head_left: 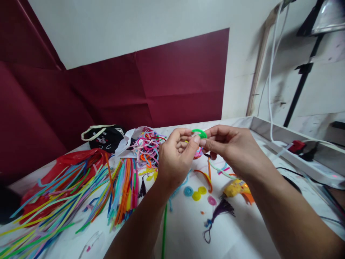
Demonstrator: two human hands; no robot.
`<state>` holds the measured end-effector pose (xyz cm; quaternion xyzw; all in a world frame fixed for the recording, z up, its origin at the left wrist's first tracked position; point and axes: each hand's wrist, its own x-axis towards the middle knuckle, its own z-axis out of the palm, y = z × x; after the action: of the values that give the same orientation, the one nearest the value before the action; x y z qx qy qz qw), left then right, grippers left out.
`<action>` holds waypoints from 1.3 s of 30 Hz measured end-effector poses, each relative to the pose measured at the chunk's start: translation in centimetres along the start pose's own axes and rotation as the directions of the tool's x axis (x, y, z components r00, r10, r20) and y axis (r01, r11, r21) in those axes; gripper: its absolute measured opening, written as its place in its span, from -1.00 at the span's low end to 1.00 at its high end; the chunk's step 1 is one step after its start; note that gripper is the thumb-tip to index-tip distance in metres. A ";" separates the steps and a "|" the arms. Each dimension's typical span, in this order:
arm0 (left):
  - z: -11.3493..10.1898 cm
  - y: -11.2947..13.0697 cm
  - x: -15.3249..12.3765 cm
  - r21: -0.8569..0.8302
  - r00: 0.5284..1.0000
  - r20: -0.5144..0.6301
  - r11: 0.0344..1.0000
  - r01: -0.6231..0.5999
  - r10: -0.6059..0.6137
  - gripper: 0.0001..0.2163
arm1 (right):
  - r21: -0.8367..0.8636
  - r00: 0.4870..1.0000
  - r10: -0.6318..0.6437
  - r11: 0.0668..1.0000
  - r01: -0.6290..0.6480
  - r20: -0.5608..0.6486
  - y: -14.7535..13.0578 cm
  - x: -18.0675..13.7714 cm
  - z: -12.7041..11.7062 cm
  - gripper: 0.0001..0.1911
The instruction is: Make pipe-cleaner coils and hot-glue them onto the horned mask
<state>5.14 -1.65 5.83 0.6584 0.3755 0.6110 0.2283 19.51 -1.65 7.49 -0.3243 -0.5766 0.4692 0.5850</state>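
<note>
Both hands are raised over the middle of the table, pinching a bright green pipe cleaner (pixel 198 133) bent into a small ring. My left hand (pixel 178 153) grips its left side between thumb and index finger. From the right, my right hand (pixel 229 142) pinches the other side with thumb and fingertips. A straight green pipe cleaner (pixel 164 233) shows below my left wrist; whether it joins the ring is hidden. Beneath the hands lie a blue coiled disc (pixel 188 191), two yellow discs (pixel 196 195), a pink disc (pixel 211 200) and an orange curved piece (pixel 206 178).
Bundled pipe cleaners (pixel 125 194) and a red plastic bag (pixel 64 165) with loose ones lie left. Behind are a tangled pile (pixel 148 145) and a black pouch (pixel 105 138). Right are a purple tassel (pixel 223 208), a yellow figure (pixel 235 188) and a power strip (pixel 309 163).
</note>
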 end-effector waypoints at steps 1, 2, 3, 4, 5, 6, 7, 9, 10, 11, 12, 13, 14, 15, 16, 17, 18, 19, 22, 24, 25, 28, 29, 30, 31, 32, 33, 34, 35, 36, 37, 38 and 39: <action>0.1 0.1 0.0 -0.023 1.000 0.010 1.000 0.009 -0.009 -0.86 | 0.011 1.000 0.003 1.000 -0.003 -0.009 0.1 0.0 0.0 -0.82; 0.1 0.1 0.0 -0.033 1.000 0.015 0.999 0.011 -0.011 -0.90 | 0.019 1.000 0.007 1.000 -0.007 -0.004 0.2 0.1 0.0 -0.82; 0.1 0.2 0.0 -0.034 1.000 0.016 0.999 0.011 -0.010 -0.93 | 0.025 1.000 0.010 1.000 -0.011 0.014 0.4 0.1 -0.1 -0.81; 0.1 0.2 0.1 -0.029 1.000 0.014 1.000 0.010 -0.009 -0.94 | 0.032 0.999 0.010 0.999 -0.011 0.039 0.5 0.2 -0.2 -0.81; 0.0 0.3 0.1 -0.023 1.000 0.013 1.000 0.008 -0.008 -0.95 | 0.037 0.998 0.007 0.999 -0.009 0.062 0.6 0.2 -0.4 -0.81; -0.1 0.3 0.1 -0.016 1.000 0.016 1.000 0.009 -0.009 -0.94 | 0.041 0.997 0.000 0.999 -0.003 0.082 0.6 0.3 -0.5 -0.81; -0.2 0.3 0.2 -0.008 1.000 0.026 1.000 0.012 -0.012 -0.93 | 0.043 0.995 -0.008 0.999 0.004 0.096 0.7 0.3 -0.6 -0.81; -0.5 0.3 0.2 0.010 0.998 0.054 1.000 0.025 -0.025 -0.91 | 0.048 0.993 -0.016 0.999 0.010 0.113 0.7 0.4 -0.9 -0.80; -0.6 0.2 0.2 0.021 0.997 0.068 0.999 0.032 -0.033 -0.91 | 0.055 0.993 -0.011 0.998 0.004 0.122 0.7 0.5 -0.9 -0.79; -0.6 0.2 0.3 0.030 0.996 0.078 0.999 0.041 -0.043 -0.90 | 0.068 0.991 -0.001 0.998 -0.008 0.132 0.8 0.5 -1.0 -0.78; -0.7 0.2 0.3 0.032 0.995 0.085 0.998 0.054 -0.056 -0.90 | 0.085 0.990 0.012 0.996 -0.024 0.141 0.8 0.6 -1.0 -0.77; -0.7 0.2 0.3 0.025 0.993 0.089 0.997 0.069 -0.071 -0.90 | 0.103 0.988 0.028 0.994 -0.044 0.149 0.9 0.6 -1.1 -0.76; -0.6 0.1 0.3 0.015 0.992 0.094 0.996 0.087 -0.088 -0.90 | 0.120 0.987 0.046 0.991 -0.065 0.156 0.9 0.6 -1.1 -0.75; -0.6 0.1 0.3 0.003 0.990 0.099 0.995 0.101 -0.100 -0.89 | 0.134 0.985 0.063 0.987 -0.085 0.159 1.0 0.7 -1.1 -0.74; -0.5 0.0 0.3 -0.007 0.989 0.104 0.994 0.111 -0.110 -0.88 | 0.146 0.984 0.081 0.984 -0.104 0.160 1.0 0.7 -1.1 -0.73; -0.5 -0.1 0.2 -0.010 0.988 0.106 0.994 0.113 -0.111 -0.87 | 0.154 0.982 0.099 0.980 -0.124 0.162 1.0 0.7 -1.0 -0.72; -0.5 -0.2 0.2 -0.005 0.989 0.106 0.994 0.108 -0.106 -0.86 | 0.162 0.980 0.116 0.976 -0.143 0.165 1.0 0.8 -1.0 -0.71; -0.4 -0.3 0.2 0.007 0.990 0.105 0.995 0.099 -0.099 -0.86 | 0.170 0.977 0.131 0.972 -0.160 0.168 1.0 0.8 -1.0 -0.71; -0.6 -0.5 0.3 0.045 0.989 0.118 0.996 0.081 -0.086 -0.86 | 0.207 0.970 0.169 0.957 -0.204 0.175 1.0 0.9 -0.9 -0.71; -0.8 -0.4 0.4 0.062 0.986 0.142 0.995 0.077 -0.085 -0.86 | 0.233 0.964 0.193 0.944 -0.233 0.182 1.1 1.0 -0.9 -0.71; -1.0 -0.3 0.5 0.069 0.985 0.153 0.995 0.075 -0.085 -0.86 | 0.242 0.961 0.205 0.938 -0.247 0.188 1.1 1.1 -0.9 -0.70; -1.4 -0.1 0.7 0.122 0.981 0.178 0.991 0.057 -0.079 -0.87 | 0.242 0.952 0.229 0.930 -0.275 0.203 1.3 1.1 -0.9 -0.68; -1.5 0.0 0.7 0.155 0.981 0.181 0.987 0.044 -0.072 -0.87 | 0.237 0.950 0.234 0.930 -0.280 0.206 1.4 1.2 -0.9 -0.67; -1.5 0.1 0.8 0.197 0.981 0.184 0.980 0.026 -0.063 -0.87 | 0.232 0.949 0.239 0.930 -0.285 0.206 1.5 1.2 -1.0 -0.67; -1.6 0.1 0.8 0.243 0.982 0.185 0.970 0.000 -0.047 -0.87 | 0.226 0.948 0.244 0.931 -0.288 0.204 1.6 1.3 -1.0 -0.66; -1.6 0.2 0.8 0.293 0.982 0.185 0.956 -0.031 -0.025 -0.87 | 0.219 0.949 0.245 0.933 -0.286 0.197 1.7 1.3 -1.0 -0.66; -1.7 0.2 0.8 0.343 0.983 0.186 0.937 -0.067 0.002 -0.87 | 0.205 0.951 0.242 0.938 -0.280 0.191 1.8 1.4 -1.0 -0.66; -1.7 0.2 0.8 0.390 0.981 0.191 0.915 -0.106 0.033 -0.86 | 0.185 0.955 0.234 0.946 -0.268 0.185 1.9 1.4 -1.0 -0.66; -1.7 0.3 0.8 0.431 0.978 0.199 0.890 -0.145 0.063 -0.86 | 0.160 0.959 0.221 0.955 -0.250 0.177 2.0 1.5 -1.0 -0.66; -1.7 0.3 0.8 0.467 0.974 0.209 0.866 -0.179 0.089 -0.86 | 0.131 0.965 0.203 0.965 -0.226 0.168 2.1 1.5 -1.0 -0.66; -1.6 0.3 0.8 0.498 0.969 0.219 0.842 -0.209 0.111 -0.86 | 0.098 0.970 0.184 0.975 -0.201 0.162 2.1 1.5 -1.0 -0.66; -1.6 0.2 0.8 0.527 0.965 0.231 0.817 -0.234 0.128 -0.85 | 0.066 0.973 0.166 0.982 -0.178 0.158 2.2 1.4 -0.9 -0.67; -1.6 0.2 0.8 0.552 0.960 0.240 0.792 -0.259 0.146 -0.85 | 0.037 0.977 0.149 0.987 -0.156 0.155 2.2 1.4 -0.9 -0.67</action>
<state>3.62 -1.42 6.67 0.7867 0.4474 0.4250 -0.0156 19.82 0.55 5.93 -0.3166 -0.5810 0.5500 0.5096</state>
